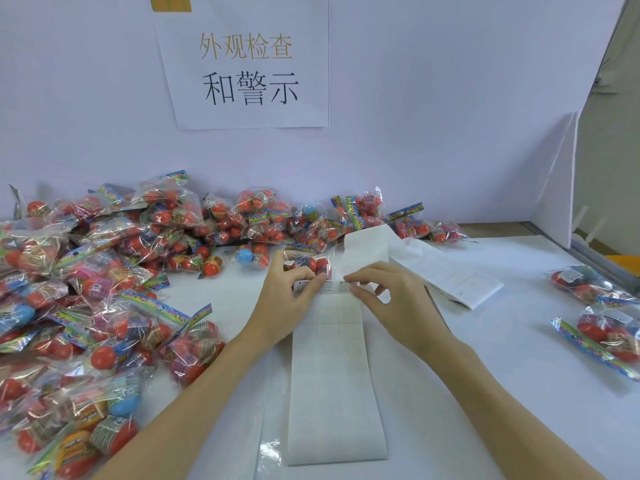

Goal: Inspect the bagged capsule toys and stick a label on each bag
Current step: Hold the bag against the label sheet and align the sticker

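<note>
- The left hand (289, 299) pinches the left end of a small white printed warning label (323, 286), thumb and forefinger closed on it; the right hand (391, 299) has its thumb and forefinger tips pressed at the label's right end, the other fingers loosely curled above the paper.
- That label lies across the top edge of a long white strip of backing paper (334, 382) that runs down the table toward the person. Whether the label is already lifted off the backing I cannot tell.
- Just behind the fingers, touching the left hand, sits the clear plastic bag of red capsule toys (311, 263) in hand, with the strip's far end curling up beside it.
- To do this step well, I judge: peel slowly from one corner, keep the label flat and taut between both hands so it does not fold on itself, then lay it on a smooth stretch of film, not over a capsule's bulge, and rub outward from the middle.
- To the left, a large heap of unlabelled-looking bagged toys (104, 289) waits; to the right, well apart, two bags (595, 306) lie on the white table (485, 358), seemingly finished.
- A folded sheet of further labels (450, 275) rests just beyond the right hand.
</note>
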Action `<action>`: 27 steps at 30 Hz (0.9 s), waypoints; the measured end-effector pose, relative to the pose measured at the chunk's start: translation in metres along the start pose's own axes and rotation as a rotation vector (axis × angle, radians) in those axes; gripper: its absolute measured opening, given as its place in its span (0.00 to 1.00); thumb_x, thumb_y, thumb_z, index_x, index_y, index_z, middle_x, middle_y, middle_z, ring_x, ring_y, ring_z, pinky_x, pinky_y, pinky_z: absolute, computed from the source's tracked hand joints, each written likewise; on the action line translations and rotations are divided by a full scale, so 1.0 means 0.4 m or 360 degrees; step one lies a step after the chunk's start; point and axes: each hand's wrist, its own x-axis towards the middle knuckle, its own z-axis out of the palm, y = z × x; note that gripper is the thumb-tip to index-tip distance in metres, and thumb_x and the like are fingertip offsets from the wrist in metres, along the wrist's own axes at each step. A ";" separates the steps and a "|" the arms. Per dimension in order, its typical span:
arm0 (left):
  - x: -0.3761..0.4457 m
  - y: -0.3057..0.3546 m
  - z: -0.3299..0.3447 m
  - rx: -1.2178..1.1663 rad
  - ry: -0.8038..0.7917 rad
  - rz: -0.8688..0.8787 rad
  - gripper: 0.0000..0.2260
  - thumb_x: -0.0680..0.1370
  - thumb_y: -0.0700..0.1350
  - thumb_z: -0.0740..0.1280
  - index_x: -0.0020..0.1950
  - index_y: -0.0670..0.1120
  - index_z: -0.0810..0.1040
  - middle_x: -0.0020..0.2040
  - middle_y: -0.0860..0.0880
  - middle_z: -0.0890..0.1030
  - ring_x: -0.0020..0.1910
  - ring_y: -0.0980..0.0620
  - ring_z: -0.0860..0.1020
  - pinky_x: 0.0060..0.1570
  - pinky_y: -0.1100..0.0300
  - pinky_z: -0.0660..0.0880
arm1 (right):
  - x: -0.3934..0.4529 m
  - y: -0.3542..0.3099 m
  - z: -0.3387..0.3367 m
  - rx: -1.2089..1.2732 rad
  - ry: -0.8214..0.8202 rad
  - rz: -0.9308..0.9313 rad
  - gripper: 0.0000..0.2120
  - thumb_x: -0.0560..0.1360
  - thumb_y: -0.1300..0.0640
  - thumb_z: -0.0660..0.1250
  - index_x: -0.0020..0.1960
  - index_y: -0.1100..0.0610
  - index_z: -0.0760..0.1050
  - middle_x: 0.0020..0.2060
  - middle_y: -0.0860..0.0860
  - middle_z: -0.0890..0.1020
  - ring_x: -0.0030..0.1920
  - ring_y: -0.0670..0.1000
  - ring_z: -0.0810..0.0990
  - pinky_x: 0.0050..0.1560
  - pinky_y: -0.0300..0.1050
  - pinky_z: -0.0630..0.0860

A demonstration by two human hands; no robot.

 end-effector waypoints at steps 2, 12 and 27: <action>0.000 0.001 0.002 0.0003 0.0012 0.0010 0.10 0.81 0.43 0.72 0.40 0.43 0.83 0.58 0.44 0.72 0.57 0.77 0.68 0.58 0.80 0.59 | -0.001 0.000 0.001 0.0002 0.0013 -0.0030 0.09 0.79 0.62 0.73 0.58 0.54 0.87 0.51 0.46 0.85 0.48 0.37 0.78 0.49 0.32 0.75; 0.001 -0.007 0.005 -0.0007 0.0077 -0.0030 0.08 0.80 0.47 0.73 0.41 0.48 0.84 0.54 0.57 0.70 0.56 0.77 0.68 0.54 0.79 0.63 | 0.000 -0.018 -0.001 -0.0022 0.0167 -0.0154 0.05 0.77 0.64 0.75 0.51 0.55 0.86 0.50 0.47 0.84 0.52 0.46 0.79 0.53 0.36 0.74; 0.011 0.083 -0.061 -0.0842 0.0095 -0.0025 0.19 0.82 0.32 0.67 0.66 0.52 0.81 0.64 0.56 0.81 0.53 0.50 0.84 0.55 0.56 0.81 | 0.013 -0.050 -0.037 0.1099 0.0280 0.0354 0.13 0.81 0.63 0.67 0.55 0.46 0.84 0.38 0.48 0.80 0.40 0.48 0.77 0.44 0.38 0.77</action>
